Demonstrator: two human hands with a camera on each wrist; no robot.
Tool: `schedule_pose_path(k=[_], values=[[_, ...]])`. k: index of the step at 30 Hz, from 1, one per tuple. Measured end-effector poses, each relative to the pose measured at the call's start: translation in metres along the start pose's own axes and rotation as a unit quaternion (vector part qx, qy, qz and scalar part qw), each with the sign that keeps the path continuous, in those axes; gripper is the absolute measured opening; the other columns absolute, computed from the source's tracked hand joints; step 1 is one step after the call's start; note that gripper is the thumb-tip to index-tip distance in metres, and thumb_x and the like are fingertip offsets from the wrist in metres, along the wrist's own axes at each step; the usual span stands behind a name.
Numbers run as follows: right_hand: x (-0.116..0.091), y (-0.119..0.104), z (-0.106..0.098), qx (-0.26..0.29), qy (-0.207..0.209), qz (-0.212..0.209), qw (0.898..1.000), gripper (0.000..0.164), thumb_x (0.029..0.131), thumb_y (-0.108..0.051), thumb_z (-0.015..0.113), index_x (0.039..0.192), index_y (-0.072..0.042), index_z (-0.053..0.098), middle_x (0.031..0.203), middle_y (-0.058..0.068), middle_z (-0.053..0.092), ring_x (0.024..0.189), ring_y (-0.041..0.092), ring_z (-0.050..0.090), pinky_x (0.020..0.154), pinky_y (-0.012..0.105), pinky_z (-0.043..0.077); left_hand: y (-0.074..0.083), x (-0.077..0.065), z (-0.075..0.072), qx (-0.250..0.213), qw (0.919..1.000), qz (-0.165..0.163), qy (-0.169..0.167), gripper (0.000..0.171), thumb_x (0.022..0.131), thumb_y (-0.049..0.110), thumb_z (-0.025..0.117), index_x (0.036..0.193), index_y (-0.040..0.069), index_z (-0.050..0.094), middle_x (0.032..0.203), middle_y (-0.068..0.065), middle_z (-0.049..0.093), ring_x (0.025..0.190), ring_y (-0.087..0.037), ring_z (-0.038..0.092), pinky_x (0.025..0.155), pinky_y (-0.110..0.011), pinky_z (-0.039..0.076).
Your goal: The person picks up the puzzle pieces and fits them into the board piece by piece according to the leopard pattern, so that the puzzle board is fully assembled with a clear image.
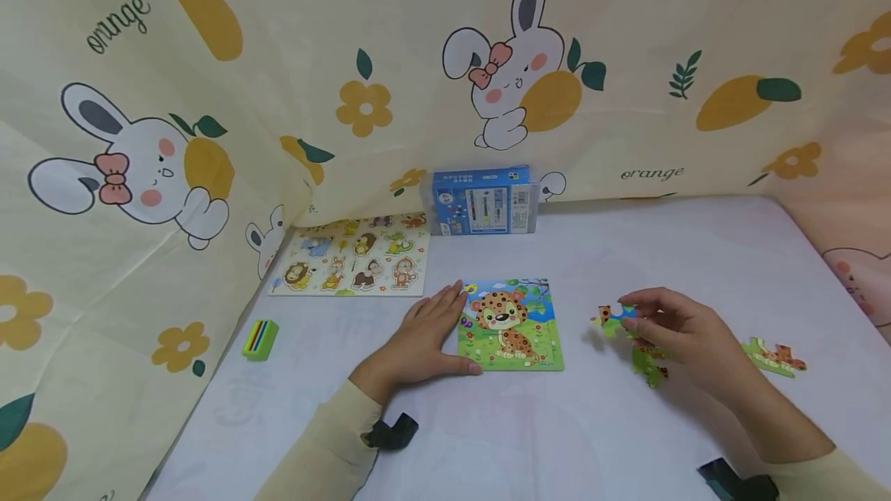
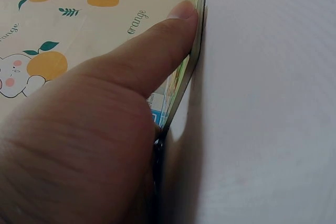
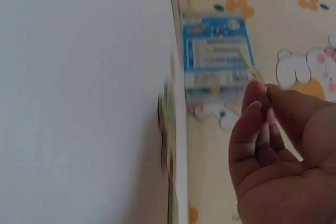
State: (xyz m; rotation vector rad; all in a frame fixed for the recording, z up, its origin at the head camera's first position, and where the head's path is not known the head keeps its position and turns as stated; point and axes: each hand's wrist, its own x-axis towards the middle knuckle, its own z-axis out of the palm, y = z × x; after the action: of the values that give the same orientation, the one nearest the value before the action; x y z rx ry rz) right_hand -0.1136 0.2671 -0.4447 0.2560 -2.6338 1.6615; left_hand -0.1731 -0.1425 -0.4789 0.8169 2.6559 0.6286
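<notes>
So the leopard puzzle [image 1: 510, 325] is lying flat on the white table [image 1: 543, 439], and I'll use it as the middle of the clock, 12 being the far side. Left hand [image 1: 425, 339] is over at 9 o'clock, fingers pretty much straight and thumb spread away from them, resting against the puzzle's edge without gripping it. In the left wrist view you can see the thumb right along the edge.

Right hand [image 1: 685, 335] is out at 3 o'clock, thumb and fingertips pinching a small puzzle piece [image 1: 624, 313], blue and green where it shows. It's well apart from the puzzle. Just past 3, some green and spotted bits [image 1: 647, 366] sit partly behind that hand, can't tell if they're one piece or several. Further out at 3 there's a little pile of loose pieces [image 1: 774, 356].

Up around 10 o'clock there's an animal board [image 1: 348, 257], with a blue box [image 1: 483, 201] standing near 12. Way out at 9 is a green striped block [image 1: 261, 340]. Bunny-and-orange cloth [image 1: 397, 14] hangs behind everything.
</notes>
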Motion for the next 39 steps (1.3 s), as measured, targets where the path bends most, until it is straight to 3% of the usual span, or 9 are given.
schedule_pose_path(k=[4,6,12,27,32,39], values=[[0.009,-0.007,0.017,0.011,-0.025,0.016,0.999,0.034,0.105,-0.006,0.075,0.138,0.001,0.069,0.103,0.014,0.065,0.081,0.023,0.072,0.066,0.03,0.062,0.001,-0.001,-0.001,-0.007,1.0,0.005,0.003,0.125,0.088,0.079,0.074,0.176,0.013,0.014,0.182,0.002,0.0,0.165,-0.017,-0.002,0.13,-0.049,0.001],[0.013,-0.009,0.025,0.026,-0.037,0.006,0.999,0.035,0.104,-0.002,0.074,0.138,0.004,0.067,0.105,0.015,0.064,0.083,0.023,0.073,0.071,0.032,0.063,0.001,-0.001,-0.002,-0.01,0.9999,0.008,0.005,0.124,0.088,0.077,0.075,0.176,0.012,0.016,0.182,0.001,0.001,0.166,-0.018,-0.001,0.13,-0.05,0.001],[0.025,-0.011,0.046,0.068,-0.059,-0.005,0.996,0.032,0.101,0.003,0.076,0.131,0.006,0.066,0.102,0.016,0.064,0.081,0.021,0.073,0.068,0.033,0.063,0.002,-0.001,-0.002,-0.009,0.9999,0.01,0.007,0.124,0.088,0.077,0.075,0.176,0.011,0.016,0.182,0.0,0.002,0.166,-0.019,-0.001,0.13,-0.05,0.001],[0.046,-0.02,0.085,0.078,-0.083,0.081,0.99,0.034,0.105,0.001,0.071,0.137,0.008,0.065,0.106,0.016,0.063,0.086,0.028,0.074,0.076,0.031,0.063,-0.001,0.0,0.0,-0.003,1.0,0.004,0.004,0.126,0.088,0.081,0.072,0.176,0.015,0.012,0.182,0.003,-0.002,0.165,-0.015,-0.003,0.13,-0.047,0.0],[0.049,-0.022,0.091,0.073,-0.08,0.088,0.99,0.035,0.105,0.002,0.069,0.139,0.01,0.063,0.106,0.017,0.064,0.087,0.028,0.074,0.076,0.031,0.063,-0.002,0.001,0.001,0.0,1.0,0.005,0.005,0.126,0.087,0.082,0.071,0.176,0.015,0.011,0.182,0.003,-0.002,0.165,-0.014,-0.004,0.13,-0.047,0.0],[0.05,-0.021,0.094,0.004,-0.082,0.083,0.993,0.037,0.106,-0.009,0.071,0.14,0.006,0.066,0.106,0.01,0.071,0.091,0.023,0.071,0.077,0.029,0.06,-0.002,0.001,0.001,0.002,1.0,0.006,0.004,0.126,0.088,0.081,0.071,0.176,0.015,0.01,0.182,0.003,-0.003,0.165,-0.015,-0.004,0.13,-0.046,0.0]])
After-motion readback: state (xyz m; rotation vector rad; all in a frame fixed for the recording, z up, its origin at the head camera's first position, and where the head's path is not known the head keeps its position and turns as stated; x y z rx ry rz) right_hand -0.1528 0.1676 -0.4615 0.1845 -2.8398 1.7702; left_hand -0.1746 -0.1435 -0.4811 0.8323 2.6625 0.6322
